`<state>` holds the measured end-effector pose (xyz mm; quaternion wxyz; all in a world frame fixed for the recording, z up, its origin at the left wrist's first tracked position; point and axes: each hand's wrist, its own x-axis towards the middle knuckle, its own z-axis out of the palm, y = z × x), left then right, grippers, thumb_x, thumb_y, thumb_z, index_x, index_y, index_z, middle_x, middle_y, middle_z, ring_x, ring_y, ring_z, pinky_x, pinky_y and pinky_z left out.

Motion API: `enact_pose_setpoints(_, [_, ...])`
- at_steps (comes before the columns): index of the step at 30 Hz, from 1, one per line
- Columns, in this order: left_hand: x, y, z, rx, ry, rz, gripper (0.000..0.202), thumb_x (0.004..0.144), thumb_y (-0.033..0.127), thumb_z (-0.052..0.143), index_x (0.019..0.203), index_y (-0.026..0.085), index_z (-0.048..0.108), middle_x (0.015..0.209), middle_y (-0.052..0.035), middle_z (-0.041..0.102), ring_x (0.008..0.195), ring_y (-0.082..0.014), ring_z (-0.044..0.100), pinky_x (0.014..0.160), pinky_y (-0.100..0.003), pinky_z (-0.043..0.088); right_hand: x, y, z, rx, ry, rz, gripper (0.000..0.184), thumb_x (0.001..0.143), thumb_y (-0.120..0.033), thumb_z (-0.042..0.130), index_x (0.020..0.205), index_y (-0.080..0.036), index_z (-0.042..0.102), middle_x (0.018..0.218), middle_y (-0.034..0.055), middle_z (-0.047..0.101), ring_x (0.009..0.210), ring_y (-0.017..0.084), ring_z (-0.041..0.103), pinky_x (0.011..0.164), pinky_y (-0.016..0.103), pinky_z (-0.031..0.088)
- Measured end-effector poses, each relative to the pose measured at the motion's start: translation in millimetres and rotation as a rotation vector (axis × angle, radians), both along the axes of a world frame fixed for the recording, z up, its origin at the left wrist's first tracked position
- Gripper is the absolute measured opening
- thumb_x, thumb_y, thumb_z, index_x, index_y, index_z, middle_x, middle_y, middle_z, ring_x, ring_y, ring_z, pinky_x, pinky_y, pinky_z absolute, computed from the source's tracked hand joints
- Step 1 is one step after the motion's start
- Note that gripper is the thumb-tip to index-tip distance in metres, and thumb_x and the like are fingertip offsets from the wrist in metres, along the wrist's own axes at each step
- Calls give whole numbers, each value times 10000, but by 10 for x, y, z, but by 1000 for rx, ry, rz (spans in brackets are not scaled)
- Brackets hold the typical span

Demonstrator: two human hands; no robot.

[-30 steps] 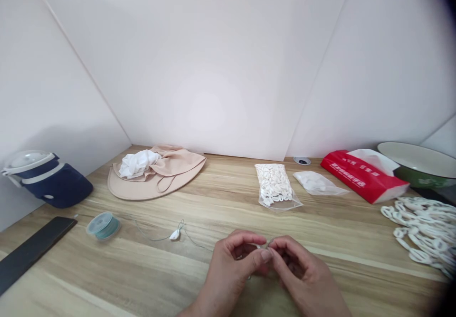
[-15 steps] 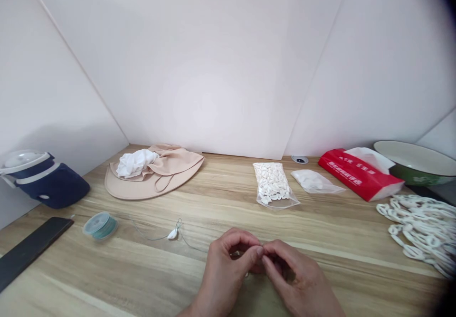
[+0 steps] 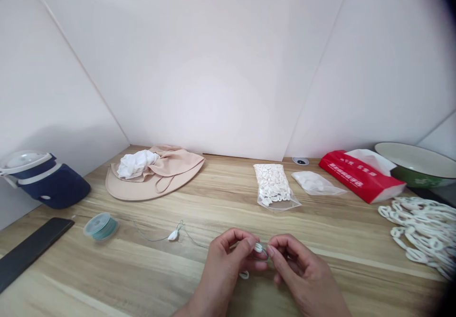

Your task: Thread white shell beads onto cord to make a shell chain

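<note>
Head cam: since a moment ago my left hand (image 3: 221, 274) and right hand (image 3: 304, 276) have eased apart, so the small white shell bead (image 3: 258, 247) now shows, pinched between both hands' fingertips (image 3: 251, 242) above the wooden tabletop (image 3: 107, 279), with another white piece (image 3: 244, 274) just below.

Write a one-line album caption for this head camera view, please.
Left hand and right hand pinch a small white shell over a wooden table, near a bag of white shells.
</note>
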<state>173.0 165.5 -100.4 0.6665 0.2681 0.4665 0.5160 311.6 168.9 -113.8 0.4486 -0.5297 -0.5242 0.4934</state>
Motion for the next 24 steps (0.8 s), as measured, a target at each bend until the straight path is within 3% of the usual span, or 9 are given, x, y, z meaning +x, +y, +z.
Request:
enact_pose_setpoints(6, [-5, -4, -59, 51, -77, -79, 238, 691, 248, 771, 834, 120, 631, 764, -64, 712, 722, -163, 673, 737, -296, 531, -8, -1, 24, -17, 64, -18, 258, 744, -463, 657, 695, -214, 608, 615, -39, 577, 481, 97, 525, 438, 173, 433])
enact_pose_setpoints(10, [-7, -7, -41, 69, -37, -20, 322, 653, 220, 798, 910, 131, 625, 843, -50, 682, 726, -172, 674, 684, -292, 542, -12, -11, 59, -21, 69, -40, 230, 745, -439, 657, 695, -219, 611, 643, -37, 588, 508, 101, 534, 454, 166, 440])
enact_pose_setpoints(18, [-18, 9, 13, 69, -4, 25, 416, 624, 212, 816, 982, 127, 622, 888, -55, 652, 701, -141, 643, 661, -273, 542, 78, 34, 13, 167, -152, 100, 148, 814, -344, 592, 726, -225, 596, 630, -32, 593, 519, 117, 562, 510, 180, 465])
enact_pose_setpoints(24, [-18, -1, 11, 78, -17, 24, 395, 640, 194, 807, 984, 128, 624, 901, -59, 656, 716, -134, 633, 692, -290, 542, 101, 34, -6, 207, -230, 142, 145, 849, -325, 547, 746, -228, 579, 637, -29, 605, 545, 121, 585, 522, 173, 474])
